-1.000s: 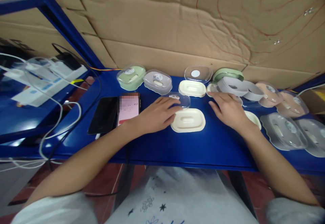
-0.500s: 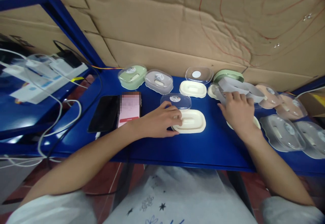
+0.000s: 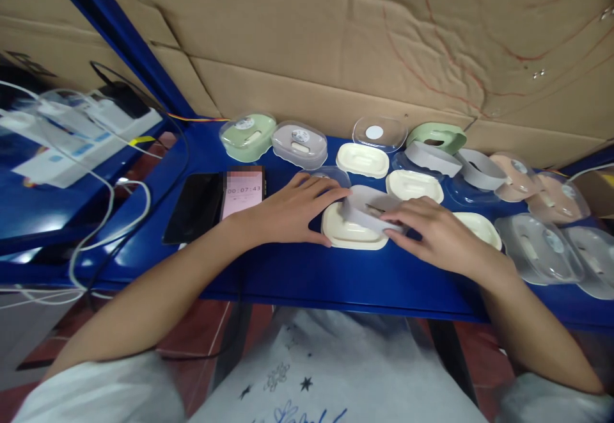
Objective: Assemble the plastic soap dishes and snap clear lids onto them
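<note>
Grey oval plastic ring (image 3: 367, 210) lies directly between both hands, atop the cream oval plastic tray (image 3: 346, 233) near the front of the blue metal shelf (image 3: 307, 276), its long axis running left to right. Right hand (image 3: 434, 234) pinches the ring's right end; left hand (image 3: 292, 210), fingers spread flat, touches its left end and steadies the tray. Both are equally near.

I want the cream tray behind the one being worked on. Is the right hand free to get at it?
Probably not at once: the right hand holds the grey insert over the near cream base. The cream tray itself lies uncovered just beyond it.
</note>
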`<control>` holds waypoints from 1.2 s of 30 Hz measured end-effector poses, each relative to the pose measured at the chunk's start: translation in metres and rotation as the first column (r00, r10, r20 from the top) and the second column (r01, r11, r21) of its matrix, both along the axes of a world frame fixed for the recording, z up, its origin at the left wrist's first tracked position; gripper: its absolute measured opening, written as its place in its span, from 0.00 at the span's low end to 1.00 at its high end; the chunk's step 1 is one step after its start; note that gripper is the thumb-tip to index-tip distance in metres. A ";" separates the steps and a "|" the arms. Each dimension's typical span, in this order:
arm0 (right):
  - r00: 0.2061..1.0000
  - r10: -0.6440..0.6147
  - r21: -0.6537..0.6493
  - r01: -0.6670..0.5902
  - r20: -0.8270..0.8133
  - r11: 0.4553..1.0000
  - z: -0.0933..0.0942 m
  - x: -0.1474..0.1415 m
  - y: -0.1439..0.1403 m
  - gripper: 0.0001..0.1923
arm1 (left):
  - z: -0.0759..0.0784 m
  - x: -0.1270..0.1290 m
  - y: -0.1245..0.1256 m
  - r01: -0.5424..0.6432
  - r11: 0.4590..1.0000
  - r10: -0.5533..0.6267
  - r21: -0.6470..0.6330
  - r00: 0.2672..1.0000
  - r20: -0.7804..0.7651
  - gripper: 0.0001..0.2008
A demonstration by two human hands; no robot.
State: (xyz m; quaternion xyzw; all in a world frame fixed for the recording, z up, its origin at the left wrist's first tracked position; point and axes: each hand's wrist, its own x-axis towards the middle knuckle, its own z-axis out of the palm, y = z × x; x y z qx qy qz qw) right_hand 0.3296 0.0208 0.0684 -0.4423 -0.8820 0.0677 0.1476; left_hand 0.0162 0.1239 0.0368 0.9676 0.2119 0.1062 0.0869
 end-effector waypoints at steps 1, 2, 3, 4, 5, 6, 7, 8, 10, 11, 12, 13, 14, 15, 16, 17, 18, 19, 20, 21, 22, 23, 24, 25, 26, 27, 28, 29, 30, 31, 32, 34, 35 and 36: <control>1.000 0.029 -0.003 -0.030 -0.007 1.000 -0.005 -0.004 0.001 0.14 | 0.000 0.000 0.000 0.001 1.000 -0.001 -0.003 1.000 -0.004 0.48; 0.998 0.054 -0.010 -0.054 -0.017 0.998 -0.009 -0.007 0.001 0.14 | 0.000 0.000 -0.001 0.005 1.000 -0.005 -0.002 1.000 -0.004 0.48; 0.997 0.075 -0.022 -0.076 -0.028 0.997 -0.012 -0.010 0.001 0.14 | 0.000 0.000 -0.001 0.014 1.000 -0.014 0.001 1.000 -0.001 0.47; 0.994 0.097 -0.038 -0.099 -0.041 0.994 -0.014 -0.013 0.000 0.14 | 0.000 -0.001 -0.001 0.026 1.000 -0.026 0.006 1.000 0.005 0.45; 0.991 0.121 -0.053 -0.124 -0.054 0.991 -0.015 -0.016 0.000 0.15 | 0.000 -0.001 -0.001 0.041 0.999 -0.041 0.014 0.999 0.012 0.43; 0.987 0.146 -0.064 -0.150 -0.065 0.987 -0.015 -0.019 -0.001 0.15 | -0.001 -0.001 -0.001 0.056 0.998 -0.057 0.023 0.998 0.018 0.41; 0.983 0.170 -0.069 -0.175 -0.074 0.982 -0.015 -0.021 -0.002 0.15 | -0.001 -0.001 -0.001 0.071 0.997 -0.071 0.033 0.997 0.022 0.38; 0.979 0.190 -0.067 -0.195 -0.079 0.978 -0.016 -0.024 -0.003 0.14 | -0.001 -0.001 -0.001 0.083 0.996 -0.084 0.044 0.996 0.020 0.36; 0.975 0.209 -0.046 -0.213 -0.078 0.976 -0.017 -0.028 -0.003 0.13 | -0.002 -0.001 -0.002 0.099 0.993 -0.099 0.065 0.995 0.010 0.33; 0.975 0.213 -0.034 -0.215 -0.070 0.976 -0.018 -0.029 -0.003 0.12 | -0.002 -0.001 -0.002 0.102 0.992 -0.102 0.072 0.995 0.006 0.33; 0.974 0.218 -0.019 -0.219 -0.055 0.975 -0.019 -0.030 -0.002 0.12 | -0.002 -0.001 -0.003 0.102 0.992 -0.103 0.077 0.995 0.004 0.32; 0.973 0.226 0.002 -0.226 -0.035 0.974 -0.021 -0.031 -0.001 0.12 | -0.001 -0.001 -0.003 0.101 0.992 -0.101 0.079 0.995 0.002 0.31; 0.972 0.235 0.026 -0.235 -0.008 0.972 -0.022 -0.033 -0.001 0.11 | -0.001 -0.001 -0.004 0.099 0.992 -0.099 0.081 0.995 -0.002 0.31; 0.970 0.242 0.055 -0.243 0.019 0.968 -0.024 -0.034 0.000 0.11 | -0.001 -0.001 -0.005 0.093 0.992 -0.093 0.082 0.996 -0.009 0.30; 0.968 0.247 0.082 -0.250 0.047 0.965 -0.025 -0.035 -0.001 0.11 | 0.000 -0.001 -0.006 0.086 0.993 -0.085 0.082 0.996 -0.018 0.29; 0.966 0.247 0.110 -0.253 0.071 0.961 -0.026 -0.037 -0.001 0.11 | 0.000 -0.001 -0.007 0.079 0.994 -0.078 0.079 0.997 -0.026 0.28; 0.965 0.245 0.134 -0.255 0.091 0.958 -0.027 -0.038 -0.002 0.12 | 0.001 -0.001 -0.008 0.074 0.995 -0.072 0.069 0.997 -0.029 0.28; 0.965 0.240 0.154 -0.255 0.109 0.955 -0.028 -0.039 -0.003 0.12 | 0.001 -0.001 -0.008 0.069 0.996 -0.068 0.054 0.997 -0.026 0.28; 0.964 0.235 0.172 -0.255 0.126 0.952 -0.029 -0.040 -0.005 0.12 | 0.002 -0.002 -0.009 0.067 0.997 -0.066 0.032 0.998 -0.018 0.28; 0.962 0.230 0.188 -0.256 0.147 0.948 -0.030 -0.041 -0.006 0.12 | 0.003 -0.002 -0.008 0.068 0.998 -0.068 0.005 0.998 -0.009 0.28; 0.959 0.226 0.200 -0.259 0.173 0.945 -0.032 -0.042 -0.007 0.12 | 0.004 -0.003 -0.008 0.068 0.997 -0.069 -0.021 0.998 -0.003 0.28; 0.954 0.223 0.214 -0.264 0.199 0.940 -0.034 -0.043 -0.008 0.13 | 0.005 -0.004 -0.007 0.066 0.997 -0.066 -0.044 0.998 -0.001 0.29; 0.950 0.223 0.227 -0.272 0.221 0.935 -0.036 -0.044 -0.008 0.13 | 0.006 -0.004 -0.007 0.063 0.996 -0.064 -0.060 0.998 -0.004 0.29; 0.947 0.228 0.239 -0.281 0.227 0.930 -0.037 -0.044 -0.008 0.13 | 0.008 -0.005 -0.006 0.062 0.996 -0.063 -0.069 0.998 -0.009 0.29; 0.947 0.236 0.244 -0.286 0.216 0.926 -0.038 -0.044 -0.007 0.13 | 0.009 -0.006 -0.004 0.062 0.996 -0.063 -0.071 0.998 -0.012 0.29; 0.950 0.247 0.242 -0.289 0.190 0.926 -0.038 -0.044 -0.006 0.13 | 0.010 -0.007 -0.003 0.061 0.996 -0.062 -0.072 0.998 -0.009 0.29; 0.954 0.255 0.236 -0.287 0.155 0.929 -0.037 -0.044 -0.005 0.12 | 0.011 -0.008 -0.001 0.056 0.996 -0.056 -0.075 0.998 0.000 0.28; 0.958 0.257 0.226 -0.280 0.123 0.933 -0.036 -0.043 -0.004 0.13 | 0.012 -0.009 0.001 0.044 0.996 -0.043 -0.082 0.999 0.015 0.27; 0.962 0.254 0.213 -0.270 0.097 0.939 -0.035 -0.042 -0.003 0.13 | 0.013 -0.010 0.003 0.021 0.996 -0.018 -0.085 0.999 0.033 0.26; 0.966 0.248 0.198 -0.259 0.079 0.945 -0.033 -0.041 -0.002 0.13 | 0.013 -0.011 0.005 -0.017 0.997 0.021 -0.080 0.999 0.045 0.24; 0.968 0.240 0.182 -0.249 0.068 0.951 -0.031 -0.039 -0.002 0.14 | 0.012 -0.012 0.008 -0.068 0.996 0.071 -0.061 0.997 0.041 0.22; 0.970 0.239 0.150 -0.243 0.047 0.958 -0.030 -0.033 -0.002 0.15 | 0.008 -0.013 0.012 -0.181 0.983 0.181 0.006 0.983 -0.013 0.23; 0.968 0.247 0.135 -0.249 0.034 0.959 -0.030 -0.030 -0.003 0.15 | 0.006 -0.013 0.014 -0.229 0.973 0.231 0.034 0.971 -0.055 0.26; 0.966 0.258 0.126 -0.258 0.018 0.958 -0.031 -0.027 -0.003 0.16 | 0.003 -0.013 0.016 -0.267 0.963 0.270 0.043 0.958 -0.095 0.28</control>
